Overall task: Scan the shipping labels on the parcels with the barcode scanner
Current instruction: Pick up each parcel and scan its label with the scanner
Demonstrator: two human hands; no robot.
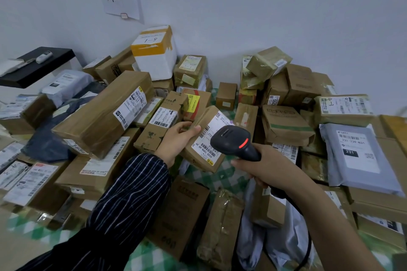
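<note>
My left hand grips a small box by its left edge, thumb curled onto the top face. The box is tilted up mid-pile, label facing me. My right hand is wrapped round the scanner handle. The scanner's head is near the label's right side, red light glowing.

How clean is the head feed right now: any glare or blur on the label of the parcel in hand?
Head view, centre: dim, flat, bluish light, no glare on the label of the held parcel; bars and large digits read, fine print doesn't. Head view, edges: wide-angle bending, and the checked cloth at lower left is smeared. The scanner shows a red glow.
</note>
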